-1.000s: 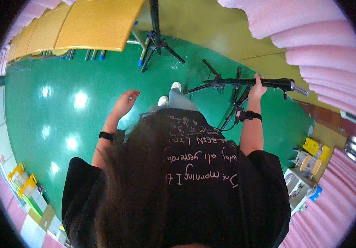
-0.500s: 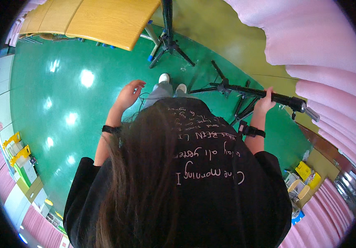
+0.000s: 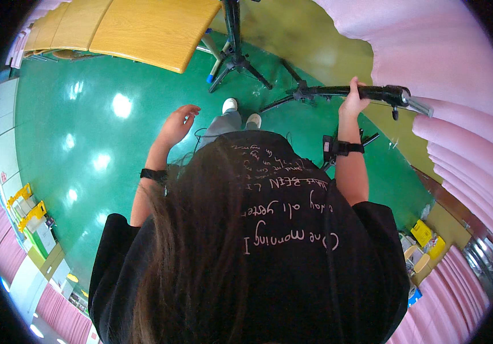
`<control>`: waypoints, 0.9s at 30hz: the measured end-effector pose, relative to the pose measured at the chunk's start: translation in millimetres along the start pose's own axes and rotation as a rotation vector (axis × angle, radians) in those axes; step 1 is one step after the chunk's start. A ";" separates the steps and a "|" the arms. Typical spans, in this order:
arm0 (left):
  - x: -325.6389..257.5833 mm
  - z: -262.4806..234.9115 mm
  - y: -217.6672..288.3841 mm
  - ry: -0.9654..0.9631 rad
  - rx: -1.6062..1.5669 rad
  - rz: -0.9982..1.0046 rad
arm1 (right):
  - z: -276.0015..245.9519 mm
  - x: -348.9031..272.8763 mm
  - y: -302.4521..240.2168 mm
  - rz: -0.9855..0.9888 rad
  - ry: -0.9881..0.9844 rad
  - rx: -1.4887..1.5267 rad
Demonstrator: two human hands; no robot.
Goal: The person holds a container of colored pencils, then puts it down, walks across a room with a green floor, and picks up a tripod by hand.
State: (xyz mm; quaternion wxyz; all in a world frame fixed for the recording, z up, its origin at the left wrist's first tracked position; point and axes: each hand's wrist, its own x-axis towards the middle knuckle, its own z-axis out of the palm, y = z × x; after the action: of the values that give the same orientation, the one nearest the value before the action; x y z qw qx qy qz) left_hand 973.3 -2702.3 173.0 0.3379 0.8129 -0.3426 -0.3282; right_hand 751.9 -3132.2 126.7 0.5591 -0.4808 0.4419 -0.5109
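Observation:
My right hand (image 3: pixel 354 98) grips the black pole of a folded tripod stand (image 3: pixel 338 92), which lies nearly level at chest height with its legs pointing left and a grey tip at the right end. My left hand (image 3: pixel 179 122) hangs free over the green floor with its fingers loosely apart and nothing in it. Each wrist carries a black band. My white shoes (image 3: pixel 240 113) show below, between the two hands.
A second black tripod stand (image 3: pixel 234 54) stands upright on the green floor (image 3: pixel 86 132) just ahead. Yellow wooden tables (image 3: pixel 143 28) lie beyond it. Pink curtains (image 3: pixel 429 51) close the right side. Yellow bins (image 3: pixel 28 203) sit at the left wall, more clutter at lower right.
The view has swung, so the tables and the standing tripod moved right. My right hand keeps its grip on the pole, now more level. My left hand has drifted lower and outward.

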 end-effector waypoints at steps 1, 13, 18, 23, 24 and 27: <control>-0.3 -0.5 -2.5 -0.005 0.004 0.000 | 8.3 -0.6 0.3 -0.002 -0.015 -0.010; -5.0 -7.7 -19.0 -0.010 -0.021 0.003 | 86.5 -18.5 -7.5 -0.030 -0.052 0.027; -5.3 -10.8 -23.2 -0.018 -0.020 -0.005 | 104.9 -27.0 -3.3 -0.049 -0.074 -0.047; -6.2 -12.5 -37.8 -0.041 -0.042 -0.039 | 103.2 -25.4 1.0 -0.065 -0.082 -0.142; -4.8 -13.2 -39.1 -0.041 -0.043 -0.035 | 103.3 -25.4 1.0 -0.038 -0.082 -0.130; -1.3 -13.5 -42.0 -0.058 -0.083 -0.060 | 107.7 -25.0 2.0 -0.061 -0.097 -0.065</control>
State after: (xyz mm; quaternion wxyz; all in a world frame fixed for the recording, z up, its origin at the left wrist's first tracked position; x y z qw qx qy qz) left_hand 997.0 -2674.3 148.4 0.3514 0.7981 -0.3140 -0.3754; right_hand 856.1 -3097.9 140.7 0.5480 -0.5361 0.4158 -0.4893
